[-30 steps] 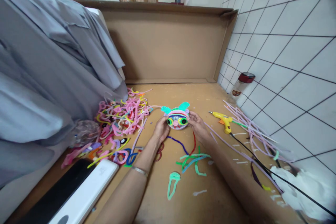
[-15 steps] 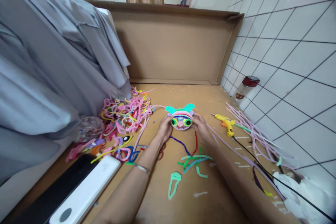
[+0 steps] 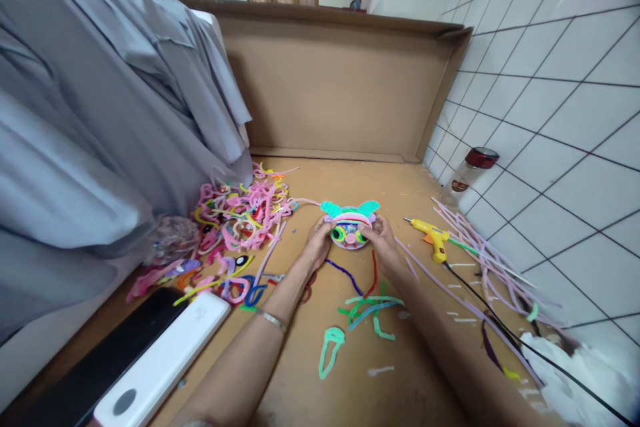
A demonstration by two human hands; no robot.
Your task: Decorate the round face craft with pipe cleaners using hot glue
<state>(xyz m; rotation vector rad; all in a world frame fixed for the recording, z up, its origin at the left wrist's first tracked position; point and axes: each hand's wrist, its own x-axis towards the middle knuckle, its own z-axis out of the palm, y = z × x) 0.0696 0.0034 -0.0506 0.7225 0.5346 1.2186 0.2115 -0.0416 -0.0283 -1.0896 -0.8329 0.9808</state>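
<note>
A round animal-face craft [image 3: 351, 240] is held up between both hands near the middle of the board. It has teal ears, a pink-and-white brow band, yellow-green ringed eyes and a pink nose. My left hand [image 3: 319, 241] grips its left edge, thumb on the front by one eye. On the opposite edge my right hand [image 3: 382, 240] is closed, its thumb partly covering the other eye. The fingers behind the craft are hidden. Below it lie a dark blue fuzzy stem [image 3: 346, 272], a red stem [image 3: 373, 273] and several green stems [image 3: 370, 308].
A tangle of pink and yellow fuzzy stems [image 3: 245, 213] lies left, by a white device [image 3: 165, 353] and a black slab [image 3: 105, 360]. On the right are a yellow glue gun [image 3: 431, 235] with a cord, lilac stems [image 3: 487, 247], a lidded jar [image 3: 467, 173] and white tissue [image 3: 575, 373].
The craft has shifted slightly right and its top tips toward me. Both thumbs have come onto its front, the right one now over part of an eye.
</note>
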